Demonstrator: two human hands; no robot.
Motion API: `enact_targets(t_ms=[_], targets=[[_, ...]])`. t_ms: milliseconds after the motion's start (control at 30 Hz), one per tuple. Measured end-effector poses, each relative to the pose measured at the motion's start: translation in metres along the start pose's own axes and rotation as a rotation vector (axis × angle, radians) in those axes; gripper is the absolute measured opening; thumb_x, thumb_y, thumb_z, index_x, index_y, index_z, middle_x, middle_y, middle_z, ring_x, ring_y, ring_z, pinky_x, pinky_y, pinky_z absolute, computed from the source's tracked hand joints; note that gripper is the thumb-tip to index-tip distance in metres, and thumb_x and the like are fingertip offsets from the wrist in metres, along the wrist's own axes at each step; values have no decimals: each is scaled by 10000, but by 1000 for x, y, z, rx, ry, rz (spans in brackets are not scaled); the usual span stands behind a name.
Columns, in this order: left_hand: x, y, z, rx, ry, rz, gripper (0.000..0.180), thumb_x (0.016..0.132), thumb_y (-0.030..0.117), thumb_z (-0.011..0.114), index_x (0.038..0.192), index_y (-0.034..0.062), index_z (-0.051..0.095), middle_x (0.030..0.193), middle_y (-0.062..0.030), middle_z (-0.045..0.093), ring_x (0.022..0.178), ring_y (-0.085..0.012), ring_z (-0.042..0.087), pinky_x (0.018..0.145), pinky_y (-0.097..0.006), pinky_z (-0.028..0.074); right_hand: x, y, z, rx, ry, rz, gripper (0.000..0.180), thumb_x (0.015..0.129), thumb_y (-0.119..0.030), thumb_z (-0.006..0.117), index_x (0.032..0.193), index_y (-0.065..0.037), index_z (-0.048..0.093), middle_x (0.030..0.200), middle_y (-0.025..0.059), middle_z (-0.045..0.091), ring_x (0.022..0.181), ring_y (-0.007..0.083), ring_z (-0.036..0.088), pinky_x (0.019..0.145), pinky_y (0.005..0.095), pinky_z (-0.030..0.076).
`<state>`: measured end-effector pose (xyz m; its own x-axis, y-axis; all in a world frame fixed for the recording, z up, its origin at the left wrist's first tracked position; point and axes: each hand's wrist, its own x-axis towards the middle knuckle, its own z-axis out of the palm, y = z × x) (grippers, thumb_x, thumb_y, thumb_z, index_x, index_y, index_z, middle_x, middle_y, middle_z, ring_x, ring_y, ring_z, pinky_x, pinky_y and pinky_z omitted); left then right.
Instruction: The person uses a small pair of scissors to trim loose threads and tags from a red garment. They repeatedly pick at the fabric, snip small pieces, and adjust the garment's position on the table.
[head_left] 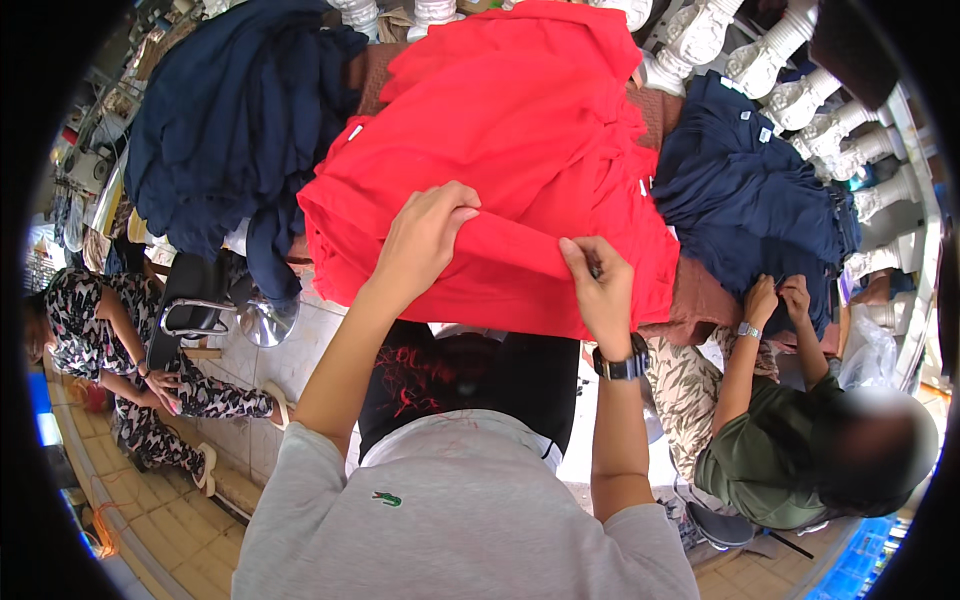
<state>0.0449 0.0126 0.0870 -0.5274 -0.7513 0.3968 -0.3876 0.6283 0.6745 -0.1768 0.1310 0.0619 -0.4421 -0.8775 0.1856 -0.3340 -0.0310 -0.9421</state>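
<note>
A pile of red shirts [500, 130] lies in front of me, with small white tags showing here and there. My left hand [425, 235] is closed on a folded edge of a red shirt, thumb on top. My right hand [603, 285] pinches the other end of that fold, so the cloth is stretched in a band between both hands. Something small and dark shows between the right fingers; I cannot make out what it is. A dark watch [620, 360] is on my right wrist. Loose red threads [420, 380] lie on my dark trousers.
Navy garments are heaped at the left [230, 120] and right [740, 170]. At the right a co-worker [770, 450] handles navy cloth. Another person [140, 350] sits at the left near a black chair [190, 300]. White carved balusters [790, 100] line the far side.
</note>
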Motion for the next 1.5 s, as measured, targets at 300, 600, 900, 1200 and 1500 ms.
enact_targets(t_ms=[300, 600, 900, 1200, 1500], targets=[[-11, 21, 48, -219, -63, -108, 342, 750, 45, 806, 1047, 22, 640, 984, -109, 570, 974, -299, 571, 837, -404, 505, -21, -15, 28, -27, 201, -63, 144, 852, 32, 720, 962, 0, 633, 823, 95, 649, 663, 141, 591, 520, 268, 402], [1, -1, 82, 49, -43, -63, 262, 752, 81, 816, 955, -5, 674, 865, -89, 574, 855, -264, 581, 750, -366, 496, -15, 32, 32, -93, 103, 60, 186, 827, 19, 762, 980, 14, 655, 961, 42, 652, 788, 76, 560, 614, 227, 414], [4, -23, 67, -682, -1, -342, 71, 923, 14, 695, 882, -10, 642, 822, -21, 657, 749, -79, 612, 700, -250, 499, -17, 40, 33, -42, 84, 67, 194, 832, 0, 778, 982, -6, 654, 965, 10, 631, 797, 58, 534, 630, 214, 404], [-2, -16, 53, -509, 31, -378, 67, 958, 39, 671, 921, -3, 633, 811, -16, 649, 772, -68, 589, 727, -222, 486, -8, -11, 30, -246, -70, -124, 263, 918, -171, 718, 1085, -8, 596, 1020, 159, 657, 829, 307, 672, 707, 410, 525], [3, -19, 56, -712, 29, -444, 67, 954, 44, 680, 933, -14, 654, 818, -38, 690, 789, -78, 640, 744, -238, 515, 6, -9, 39, -385, -178, -236, 200, 956, -216, 678, 1050, -49, 623, 918, 118, 693, 776, 303, 684, 670, 388, 524]])
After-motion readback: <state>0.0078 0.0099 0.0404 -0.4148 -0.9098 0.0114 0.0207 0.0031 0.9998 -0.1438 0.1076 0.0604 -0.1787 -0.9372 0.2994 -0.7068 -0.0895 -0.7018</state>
